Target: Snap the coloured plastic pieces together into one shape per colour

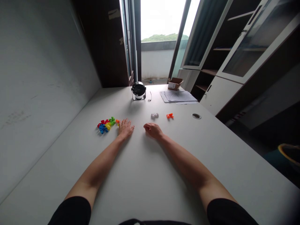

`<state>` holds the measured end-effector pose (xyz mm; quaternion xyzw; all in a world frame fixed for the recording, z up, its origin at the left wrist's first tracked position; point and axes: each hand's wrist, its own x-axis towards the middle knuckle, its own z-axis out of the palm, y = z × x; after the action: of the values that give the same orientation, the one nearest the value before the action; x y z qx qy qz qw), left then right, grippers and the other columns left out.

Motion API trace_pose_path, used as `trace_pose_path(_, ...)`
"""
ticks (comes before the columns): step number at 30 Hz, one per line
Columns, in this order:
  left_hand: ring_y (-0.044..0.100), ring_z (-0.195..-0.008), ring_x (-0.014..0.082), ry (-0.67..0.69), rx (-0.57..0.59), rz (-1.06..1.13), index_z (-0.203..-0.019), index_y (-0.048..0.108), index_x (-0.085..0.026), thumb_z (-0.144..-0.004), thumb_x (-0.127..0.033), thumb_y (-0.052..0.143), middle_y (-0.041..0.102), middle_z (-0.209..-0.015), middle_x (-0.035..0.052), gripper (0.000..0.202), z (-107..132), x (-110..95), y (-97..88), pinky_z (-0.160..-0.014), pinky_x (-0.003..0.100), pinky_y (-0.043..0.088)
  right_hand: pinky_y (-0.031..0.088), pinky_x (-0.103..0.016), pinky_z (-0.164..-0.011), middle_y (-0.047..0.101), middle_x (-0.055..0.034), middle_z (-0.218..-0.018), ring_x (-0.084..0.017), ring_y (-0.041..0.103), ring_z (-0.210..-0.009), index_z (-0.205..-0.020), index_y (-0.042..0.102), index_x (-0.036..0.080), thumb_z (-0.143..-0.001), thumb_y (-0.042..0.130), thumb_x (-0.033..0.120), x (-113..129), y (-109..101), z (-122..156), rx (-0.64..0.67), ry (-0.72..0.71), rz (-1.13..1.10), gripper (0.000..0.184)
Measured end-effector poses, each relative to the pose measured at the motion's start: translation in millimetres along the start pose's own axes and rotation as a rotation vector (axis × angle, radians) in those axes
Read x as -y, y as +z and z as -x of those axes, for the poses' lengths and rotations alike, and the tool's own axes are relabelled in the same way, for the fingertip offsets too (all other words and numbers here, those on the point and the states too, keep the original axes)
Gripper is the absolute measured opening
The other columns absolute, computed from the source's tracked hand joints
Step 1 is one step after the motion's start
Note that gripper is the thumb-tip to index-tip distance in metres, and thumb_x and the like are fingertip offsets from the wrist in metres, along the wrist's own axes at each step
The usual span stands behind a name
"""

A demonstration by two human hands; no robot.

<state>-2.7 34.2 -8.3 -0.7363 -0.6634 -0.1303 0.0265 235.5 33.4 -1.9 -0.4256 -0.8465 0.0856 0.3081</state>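
My left hand (pixel 125 128) lies palm down on the white table (pixel 178 150), its fingertips at the edge of a small heap of red, blue, yellow and green plastic pieces (pixel 106 125). A small orange piece (pixel 117 121) sits against those fingertips. My right hand (pixel 153 130) rests empty and relaxed, with its fingers pointing left. Just beyond it lie a small white piece (pixel 154 115) and an orange plastic piece (pixel 170 116). Neither hand holds anything.
A round black and silver desk fan (pixel 138 91) stands at the far end, with a thin cable (pixel 150 97) beside it. Papers (pixel 177 96) and a cardboard box (pixel 175 83) lie far right. A cable grommet (pixel 196 116) is set in the tabletop. A wall (pixel 42 78) runs along the left.
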Motion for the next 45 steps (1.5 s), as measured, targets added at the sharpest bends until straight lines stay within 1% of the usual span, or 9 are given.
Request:
trace_pose_path(5, 0.023, -0.149, 0.0301, 0.007, -0.015, -0.076, -0.138, 0.054, -0.018, -0.097, -0.047, 0.037, 0.035, -0.158, 0.0133, 0.053, 12, 17, -9.7, -0.123, 0.053, 0.001, 0.037, -0.023, -0.067, 0.070, -0.0017, -0.085, -0.013, 0.056, -0.071, -0.093, 0.072, 0.022, -0.088, 0.054, 0.017, -1, 1, 0, -0.002, 0.016, -0.010, 0.019)
trace_pose_path(11, 0.007, -0.153, 0.0336, -0.091, -0.049, -0.112, -0.136, 0.055, -0.018, -0.092, -0.050, 0.046, 0.027, -0.162, 0.0136, 0.055, 11, 15, -14.2, -0.122, 0.051, 0.011, 0.037, -0.022, -0.067, 0.070, -0.0015, -0.085, -0.013, 0.056, -0.070, -0.092, 0.071, 0.022, -0.088, 0.054, 0.018, 0, 1, 1, -0.001, 0.031, -0.010, 0.018)
trace_pose_path(16, 0.016, -0.149, 0.0393, -0.213, -0.016, -0.075, -0.133, 0.056, -0.019, -0.091, -0.052, 0.046, 0.026, -0.162, 0.0145, 0.055, -14, 10, -11.2, -0.119, 0.054, 0.018, 0.038, -0.022, -0.068, 0.071, -0.0016, -0.088, -0.013, 0.057, -0.072, -0.093, 0.071, 0.022, -0.088, 0.055, 0.018, 1, -2, 1, 0.008, 0.026, -0.003, 0.018)
trace_pose_path(19, 0.027, -0.144, 0.0416, -0.290, 0.000, -0.078, -0.128, 0.061, -0.016, -0.091, -0.052, 0.045, 0.035, -0.156, 0.0184, 0.053, -28, 7, -8.7, -0.119, 0.055, 0.017, 0.038, -0.022, -0.068, 0.071, -0.0016, -0.088, -0.013, 0.057, -0.072, -0.092, 0.071, 0.022, -0.088, 0.054, 0.017, 1, -3, 1, 0.009, 0.026, -0.005, 0.018)
trace_pose_path(22, 0.033, -0.141, 0.0408, -0.249, 0.037, -0.050, -0.125, 0.063, -0.018, -0.090, -0.054, 0.045, 0.041, -0.153, 0.0180, 0.053, -34, 1, -6.8, -0.119, 0.056, 0.017, 0.039, -0.023, -0.069, 0.071, -0.0018, -0.088, -0.014, 0.058, -0.073, -0.093, 0.071, 0.022, -0.089, 0.054, 0.017, 0, -2, 0, 0.010, 0.027, -0.012, 0.018)
trace_pose_path(29, 0.022, -0.149, 0.0342, -0.139, 0.013, 0.090, -0.140, 0.051, -0.015, -0.095, -0.050, 0.039, 0.031, -0.159, 0.0162, 0.059, -15, -20, -1.6, -0.121, 0.052, 0.014, 0.039, -0.023, -0.069, 0.071, -0.0024, -0.086, -0.014, 0.059, -0.075, -0.091, 0.073, 0.022, -0.088, 0.055, 0.017, -1, 2, -1, 0.011, 0.039, -0.010, 0.019)
trace_pose_path(37, 0.039, -0.138, 0.0256, 0.192, -0.008, 0.180, -0.129, 0.060, -0.023, -0.093, -0.033, 0.049, 0.041, -0.154, 0.0074, 0.039, 8, -39, -10.4, -0.118, 0.044, 0.027, 0.039, -0.023, -0.068, 0.069, -0.0024, -0.083, -0.014, 0.057, -0.072, -0.090, 0.073, 0.022, -0.089, 0.054, 0.019, 1, -1, -1, 0.011, 0.042, -0.006, 0.019)
trace_pose_path(41, 0.042, -0.134, 0.0256, 0.132, -0.078, 0.184, -0.123, 0.065, -0.021, -0.092, -0.023, 0.047, 0.050, -0.145, 0.0090, 0.036, 7, -33, -14.8, -0.117, 0.043, 0.027, 0.039, -0.022, -0.069, 0.069, -0.0022, -0.083, -0.014, 0.057, -0.073, -0.090, 0.072, 0.022, -0.089, 0.055, 0.018, 0, 1, 0, 0.000, 0.050, -0.023, 0.018)
trace_pose_path(45, 0.053, -0.113, 0.0258, 0.019, -0.096, 0.168, -0.125, 0.064, -0.023, -0.093, -0.025, 0.048, 0.063, -0.124, 0.0103, 0.036, 5, -24, -14.4, -0.105, 0.040, 0.037, 0.040, -0.022, -0.069, 0.070, -0.0018, -0.085, -0.013, 0.058, -0.073, -0.090, 0.072, 0.022, -0.088, 0.055, 0.017, -4, 3, 1, -0.016, 0.062, -0.032, 0.017)
